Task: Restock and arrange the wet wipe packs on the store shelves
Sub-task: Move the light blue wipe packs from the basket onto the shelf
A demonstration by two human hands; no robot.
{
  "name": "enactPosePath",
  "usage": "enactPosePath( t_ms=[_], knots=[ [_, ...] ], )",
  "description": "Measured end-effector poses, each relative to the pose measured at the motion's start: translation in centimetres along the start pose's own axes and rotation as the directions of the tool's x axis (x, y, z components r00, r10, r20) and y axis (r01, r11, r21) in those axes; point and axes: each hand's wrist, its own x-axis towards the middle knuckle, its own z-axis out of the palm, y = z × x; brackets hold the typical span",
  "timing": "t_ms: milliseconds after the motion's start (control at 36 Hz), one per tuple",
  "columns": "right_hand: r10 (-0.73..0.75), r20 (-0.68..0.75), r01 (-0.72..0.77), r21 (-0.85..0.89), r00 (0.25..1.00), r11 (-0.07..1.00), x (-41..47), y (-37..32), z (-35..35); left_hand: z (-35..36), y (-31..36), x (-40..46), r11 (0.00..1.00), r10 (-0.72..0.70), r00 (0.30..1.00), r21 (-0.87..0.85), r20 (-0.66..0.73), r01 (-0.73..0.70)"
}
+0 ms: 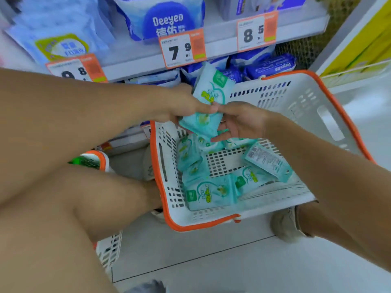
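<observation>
Up close, left hand (182, 104) clamped around two mint-green wet wipe packs (208, 106), thumb across their faces, the upper pack tilted up toward the shelf, the lower one angled down over the basket. Right hand (239, 121) just beside, palm half open, fingertips (215, 107) touching the lower pack's edge, nothing gripped outright. Directly beneath, a white basket (306, 115) with an orange rim, slotted walls, resting on the floor between the knees. Inside it, more loose packs (209, 193) of the same green kind, heaped along the left wall and the near edge, one (268, 161) flipped to its printed back near the right wall, bare mesh floor showing in the middle. Behind the hands, a lower shelf stocked with dark blue packs (270, 66) lying on their sides. Above that, a shelf edge (296, 28) carrying orange-and-white price tags (182, 49), and big blue Deeyeo bags (167, 17) standing on top. At far left, part of a second basket (110, 248) behind the left leg. Pale tiled floor (211, 261) all around.
</observation>
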Motion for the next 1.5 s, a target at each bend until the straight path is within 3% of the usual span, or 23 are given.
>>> enactPosePath(
  t_ms=[56, 83, 139, 167, 194, 333, 389, 417, 472, 500, 556, 667, 778, 861, 1000, 1139, 1194, 1250, 1306, 1333, 1361, 1389, 1500],
  knots=[
    [0.070, -0.173, -0.133, -0.384, 0.982, 0.914, -0.8, -0.3, -2.7, -0.5, 0.9, -0.2, 0.981, 0.083, 0.990, 0.184, -0.117, -0.060],
    [0.065, -0.310, -0.256, -0.628, 0.948, 0.735, -1.0, 0.2, -4.4, -0.7, 1.3, -0.1, 0.972, 0.100, 0.986, 0.226, -0.131, -0.068],
    [0.055, -0.531, -0.533, -0.833, 0.846, 0.150, -1.2, 2.9, -7.4, -1.0, 1.9, 0.1, 0.974, 0.040, 0.996, 0.226, -0.078, -0.021],
    [0.105, -0.598, -0.598, -0.801, 0.795, -0.032, -1.5, 4.8, -8.4, -1.0, 2.0, 0.1, 0.972, 0.006, 0.998, 0.236, -0.058, 0.008],
    [0.172, -0.630, -0.625, -0.776, 0.757, -0.091, -1.8, 6.7, -8.9, -1.0, 1.9, 0.2, 0.968, -0.019, 0.999, 0.251, -0.045, 0.029],
    [0.200, -0.653, -0.649, -0.755, 0.730, -0.093, -3.3, 12.4, -8.5, -0.6, 1.8, -0.2, 0.950, -0.028, 1.000, 0.311, 0.014, 0.022],
    [0.267, -0.633, -0.652, -0.758, 0.726, -0.024, -3.3, 12.1, -8.2, -0.6, 1.7, -0.2, 0.942, -0.029, 1.000, 0.335, 0.003, 0.027],
    [0.315, -0.606, -0.653, -0.755, 0.731, 0.062, -3.2, 11.5, -8.3, -0.7, 1.7, -0.2, 0.942, -0.034, 0.999, 0.336, 0.006, 0.031],
    [0.418, -0.502, -0.649, -0.650, 0.757, 0.394, -3.3, 9.7, -8.4, -0.9, 1.6, -0.2, 0.938, -0.013, 1.000, 0.346, -0.002, 0.013],
    [0.466, -0.422, -0.628, -0.496, 0.778, 0.599, -3.4, 8.6, -8.3, -1.1, 1.6, -0.1, 0.921, 0.026, 1.000, 0.389, -0.008, -0.021],
    [0.503, -0.246, -0.550, -0.186, 0.828, 0.814, -3.8, 6.1, -7.7, -1.7, 1.6, -0.2, 0.856, 0.119, 0.993, 0.508, -0.018, -0.093],
    [0.432, 0.066, -0.414, -0.190, 0.900, 0.890, -3.9, 1.1, -4.1, -2.5, 1.9, -0.6, 0.783, 0.273, 0.961, 0.591, -0.046, -0.194],
    [0.349, 0.135, -0.331, -0.138, 0.927, 0.933, -3.0, -1.8, -0.9, -3.0, 2.1, -1.0, 0.907, 0.177, 0.982, 0.376, 0.065, -0.189],
    [0.306, 0.167, -0.301, -0.055, 0.937, 0.952, -2.5, -2.5, -0.2, -2.6, 2.6, -1.5, 0.934, 0.195, 0.974, 0.280, 0.114, -0.219],
    [0.152, 0.166, -0.171, 0.104, 0.974, 0.980, -2.0, -2.2, 0.3, -2.3, 2.5, -2.5, 0.926, 0.181, 0.963, 0.296, 0.199, -0.235],
    [0.038, 0.163, -0.089, 0.314, 0.986, 0.945, -0.6, 0.0, -0.5, -2.8, 3.0, -2.8, 0.836, 0.262, 0.965, 0.501, -0.007, -0.224],
    [0.133, 0.118, -0.153, 0.181, 0.984, 0.972, -0.1, 1.8, -0.9, -3.4, 3.0, -2.7, 0.844, 0.252, 0.967, 0.499, -0.046, -0.196],
    [0.284, -0.040, -0.285, -0.226, 0.958, 0.931, 0.2, 4.2, -0.9, -3.8, 3.1, -3.0, 0.853, 0.227, 0.973, 0.490, -0.044, -0.177],
    [0.392, -0.211, -0.420, -0.694, 0.895, 0.585, 0.4, 6.4, -0.2, -4.1, 3.1, -3.2, 0.842, 0.218, 0.974, 0.516, -0.060, -0.157],
    [0.436, -0.257, -0.438, -0.811, 0.863, 0.389, 0.6, 7.6, 0.1, -4.3, 3.1, -3.3, 0.842, 0.211, 0.975, 0.519, -0.065, -0.147],
    [0.471, -0.267, -0.424, -0.865, 0.841, 0.267, 0.7, 8.7, 0.5, -4.5, 3.1, -3.4, 0.847, 0.197, 0.978, 0.515, -0.068, -0.135],
    [0.495, -0.263, -0.418, -0.878, 0.828, 0.232, 0.7, 9.7, 1.1, -4.7, 3.1, -3.4, 0.849, 0.187, 0.980, 0.514, -0.071, -0.124],
    [0.424, -0.297, -0.457, -0.818, 0.855, 0.349, 0.6, 12.2, 2.5, -5.3, 3.4, -3.8, 0.857, 0.184, 0.979, 0.503, -0.089, -0.115]
  ],
)
